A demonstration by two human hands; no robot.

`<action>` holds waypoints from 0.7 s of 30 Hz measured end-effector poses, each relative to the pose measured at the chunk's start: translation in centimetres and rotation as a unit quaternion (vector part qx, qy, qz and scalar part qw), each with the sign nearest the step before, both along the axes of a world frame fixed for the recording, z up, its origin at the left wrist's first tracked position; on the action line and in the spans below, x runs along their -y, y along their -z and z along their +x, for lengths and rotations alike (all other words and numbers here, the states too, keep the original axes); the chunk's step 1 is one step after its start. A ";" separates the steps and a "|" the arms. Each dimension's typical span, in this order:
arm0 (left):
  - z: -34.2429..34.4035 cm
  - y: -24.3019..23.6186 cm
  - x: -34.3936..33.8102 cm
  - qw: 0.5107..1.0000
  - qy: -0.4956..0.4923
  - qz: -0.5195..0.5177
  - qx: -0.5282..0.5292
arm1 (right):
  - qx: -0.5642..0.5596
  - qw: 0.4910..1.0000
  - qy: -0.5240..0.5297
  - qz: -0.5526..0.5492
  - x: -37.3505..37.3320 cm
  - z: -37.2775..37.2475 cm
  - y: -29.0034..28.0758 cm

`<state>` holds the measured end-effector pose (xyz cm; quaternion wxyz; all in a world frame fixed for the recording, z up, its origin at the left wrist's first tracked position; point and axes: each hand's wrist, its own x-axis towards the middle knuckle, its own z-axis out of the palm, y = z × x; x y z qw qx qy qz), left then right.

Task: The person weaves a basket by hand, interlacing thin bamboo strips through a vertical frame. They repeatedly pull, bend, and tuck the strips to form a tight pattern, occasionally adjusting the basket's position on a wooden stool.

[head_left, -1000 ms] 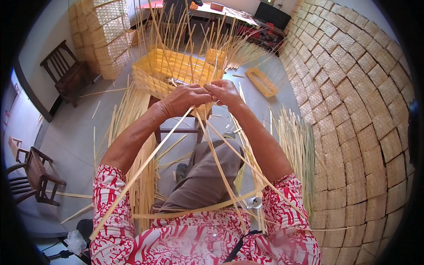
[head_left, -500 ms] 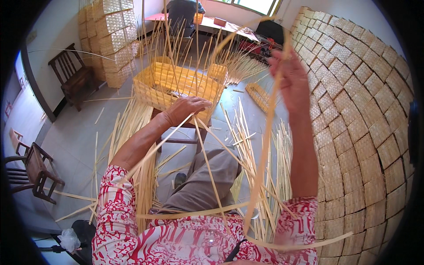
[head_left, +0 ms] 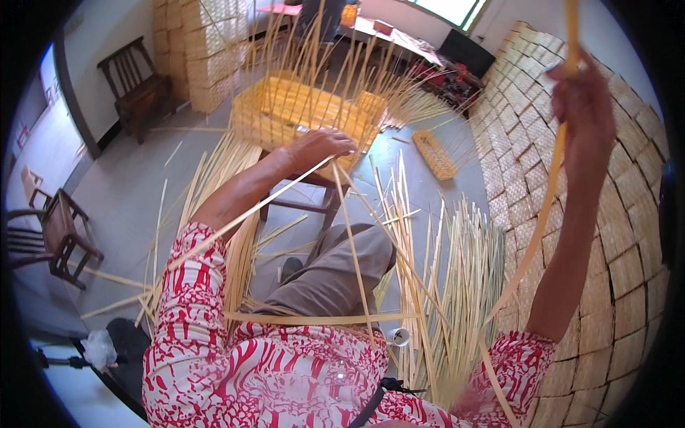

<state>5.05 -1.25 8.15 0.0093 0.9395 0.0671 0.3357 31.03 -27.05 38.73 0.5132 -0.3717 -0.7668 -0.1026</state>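
Note:
A yellow, half-woven bamboo basket with tall upright stakes rests on a wooden stool in front of me. My left hand grips its near edge, fingers pressed together over the weave. Several pale strips fan out toward me from just below that hand. Raised far out to the right, my right hand pinches a long, flat bamboo strip. That strip runs up past the top of the picture and hangs down in a curve beside my forearm.
Loose strips lie in bundles on both sides of my legs. Stacked woven panels line the right. On the floor sits a small yellow woven piece. Wooden chairs stand left; a person is at the far table. A white cup is beside me.
My right hand has swung outward to the right, drawing the flat strip with it. My left hand keeps its hold on the basket's near edge. The whole view has shifted slightly.

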 end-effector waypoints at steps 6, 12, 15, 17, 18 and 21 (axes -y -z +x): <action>0.8 1.1 0.7 0.999 -0.008 0.033 0.001 | 0.037 0.958 -0.027 -0.284 -1.1 1.3 12.2; -0.3 0.9 0.9 1.000 -0.011 0.005 -0.008 | 0.092 0.930 0.094 -0.344 -0.5 6.9 17.9; -0.3 1.4 0.7 1.000 -0.002 0.012 0.009 | 0.113 0.922 0.160 -0.334 0.6 11.4 20.8; 0.3 1.5 0.2 1.000 0.010 0.018 0.021 | 0.099 0.927 0.173 -0.317 1.9 15.3 23.1; 0.0 1.3 0.0 1.000 0.008 0.022 0.015 | 0.088 0.932 0.172 -0.307 2.2 16.9 24.6; -0.8 0.9 -0.1 1.000 0.012 0.019 0.005 | 0.052 0.907 0.226 -0.352 4.1 19.7 27.0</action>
